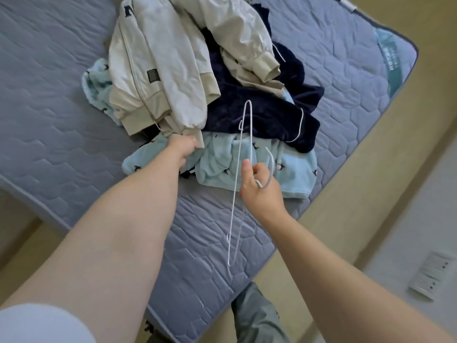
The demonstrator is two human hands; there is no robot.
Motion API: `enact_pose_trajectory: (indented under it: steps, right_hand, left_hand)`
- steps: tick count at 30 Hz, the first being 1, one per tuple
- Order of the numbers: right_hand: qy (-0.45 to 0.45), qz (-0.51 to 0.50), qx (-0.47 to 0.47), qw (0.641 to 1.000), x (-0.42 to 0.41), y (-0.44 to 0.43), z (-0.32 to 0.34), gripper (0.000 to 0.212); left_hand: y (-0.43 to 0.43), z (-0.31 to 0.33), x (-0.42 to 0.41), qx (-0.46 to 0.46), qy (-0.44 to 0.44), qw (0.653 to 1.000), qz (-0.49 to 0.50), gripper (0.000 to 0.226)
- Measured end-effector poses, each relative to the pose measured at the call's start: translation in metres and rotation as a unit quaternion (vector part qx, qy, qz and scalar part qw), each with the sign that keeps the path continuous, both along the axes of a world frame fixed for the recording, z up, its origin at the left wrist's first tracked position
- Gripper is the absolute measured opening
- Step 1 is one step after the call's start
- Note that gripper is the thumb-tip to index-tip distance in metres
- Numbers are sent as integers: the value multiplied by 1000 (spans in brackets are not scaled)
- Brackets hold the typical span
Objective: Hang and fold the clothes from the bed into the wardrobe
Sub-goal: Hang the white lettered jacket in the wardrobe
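Note:
A pile of clothes lies on the grey-blue quilted mattress [61, 95]. On top is a cream zip jacket [158, 65], with a second beige garment [237, 33] beside it. Under them lie a dark navy fleece [267, 112] and a light blue patterned fleece [291, 169]. My left hand [184, 148] grips the cream jacket's cuff at the near edge of the pile. My right hand [259, 186] holds a thin white wire hanger [243, 149] by its hook end, seen edge-on above the light blue fleece.
The mattress corner points toward me, with beige floor on both sides. A white wall with a socket plate [431, 274] is at the lower right. My grey trouser leg [254, 315] stands by the mattress edge.

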State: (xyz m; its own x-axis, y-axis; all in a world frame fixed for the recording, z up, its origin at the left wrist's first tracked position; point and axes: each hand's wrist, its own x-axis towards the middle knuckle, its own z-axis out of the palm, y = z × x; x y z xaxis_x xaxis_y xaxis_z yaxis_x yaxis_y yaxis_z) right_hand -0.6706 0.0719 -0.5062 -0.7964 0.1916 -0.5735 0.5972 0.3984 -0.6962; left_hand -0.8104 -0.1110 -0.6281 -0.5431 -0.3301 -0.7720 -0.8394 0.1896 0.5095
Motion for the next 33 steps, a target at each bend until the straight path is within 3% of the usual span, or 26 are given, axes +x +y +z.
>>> enact_pose_trajectory:
  steps: [2,4,6,9,12,19,23,26,28,30,33]
  right_hand:
    - [-2,7,-3,1000,2,-1,10,48]
    - [6,16,8,1000,2,-5,24,47]
    - [19,27,26,999,3,-11,41,45]
    - [31,36,33,998,5,-29,69,44]
    - [22,35,27,999,7,-52,98,45]
    - [-46,-32,-51,997,38,-119,173,61]
    - [-69,-67,-83,992,69,-170,203,66]
    - [-99,-161,-229,955,95,-201,217,61]
    - [-110,-173,-279,938,113,-220,223,44]
    - [-101,-151,-251,951,131,-240,226,20]
    - [-50,-83,-124,988,158,-260,231,16]
  left_hand:
    - [-14,20,1,-74,51,992,86,30]
    - [-27,50,5,-91,63,984,139,22]
    - [-37,82,16,-40,56,990,123,26]
    - [-45,140,51,116,53,990,53,45]
    - [-59,193,97,167,68,983,-19,51]
    - [-136,299,193,175,128,973,81,35]
    - [-172,348,249,238,133,956,112,28]
    - [-195,370,292,296,106,947,65,36]
    - [-212,380,316,328,83,941,28,38]
    - [-225,387,334,306,60,950,-20,35]
    - [-243,392,351,197,40,970,-133,43]
